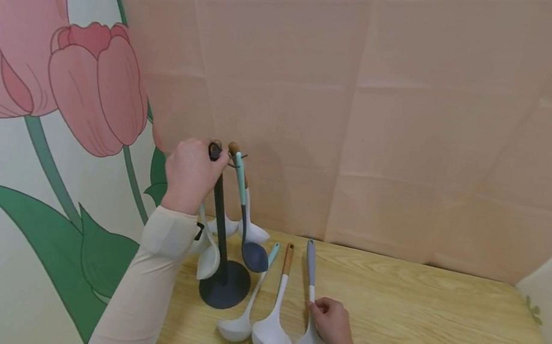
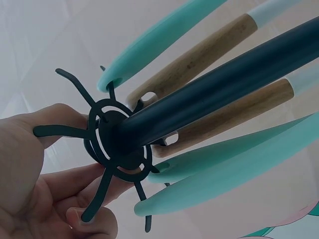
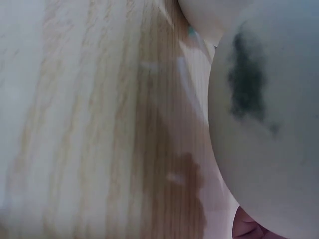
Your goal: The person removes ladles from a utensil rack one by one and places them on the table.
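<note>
Three ladles (image 1: 272, 337) lay side by side on a wooden table (image 1: 446, 334), near a pink cloth (image 1: 425, 130), as a person's right hand (image 1: 332, 326) pinched the neck of the rightmost, a purple-handled ladle (image 1: 311, 290). To their left, the left hand (image 1: 190, 173) gripped the top of an upright black rack (image 1: 226, 290) hung with other ladles (image 1: 254, 258).
</note>
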The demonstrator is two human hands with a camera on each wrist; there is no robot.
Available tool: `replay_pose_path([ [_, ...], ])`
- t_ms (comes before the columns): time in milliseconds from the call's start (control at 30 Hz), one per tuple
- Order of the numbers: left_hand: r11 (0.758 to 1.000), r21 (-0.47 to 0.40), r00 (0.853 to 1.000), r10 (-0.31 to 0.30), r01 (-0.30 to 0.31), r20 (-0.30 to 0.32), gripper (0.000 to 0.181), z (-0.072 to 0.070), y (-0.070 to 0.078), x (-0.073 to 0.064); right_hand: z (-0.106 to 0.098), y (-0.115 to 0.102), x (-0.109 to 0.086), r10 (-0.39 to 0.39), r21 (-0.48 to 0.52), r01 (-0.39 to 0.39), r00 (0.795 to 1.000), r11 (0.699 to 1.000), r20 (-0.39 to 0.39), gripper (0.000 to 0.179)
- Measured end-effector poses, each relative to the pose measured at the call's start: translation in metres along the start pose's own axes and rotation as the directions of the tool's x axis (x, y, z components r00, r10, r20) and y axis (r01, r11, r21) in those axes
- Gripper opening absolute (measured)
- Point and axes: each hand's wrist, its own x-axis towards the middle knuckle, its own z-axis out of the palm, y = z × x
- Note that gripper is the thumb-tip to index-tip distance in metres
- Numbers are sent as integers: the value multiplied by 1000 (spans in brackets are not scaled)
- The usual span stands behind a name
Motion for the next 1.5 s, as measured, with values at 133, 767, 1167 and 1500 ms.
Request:
replay_pose_path([
  [133, 1000, -4, 1000, 2, -2, -5, 34, 0, 1, 0, 0, 1, 0, 9, 7, -9, 1000, 1000, 6, 19],
  [767, 1000, -6, 1000, 13, -13, -16, 36, 0, 2, -1, 8, 3, 1, -18, 15, 18, 999, 1000, -27, 17],
  [1167, 1000, -8, 1000, 12, -12, -6, 35, 0, 2, -1, 7, 6, 2, 7, -35, -8, 1000, 999, -21, 17],
  [1500, 1000, -9, 1000, 6, -6, 2, 32, 0, 1, -1, 10, 10, 2, -21, -80, 19, 999, 997, -25, 15],
])
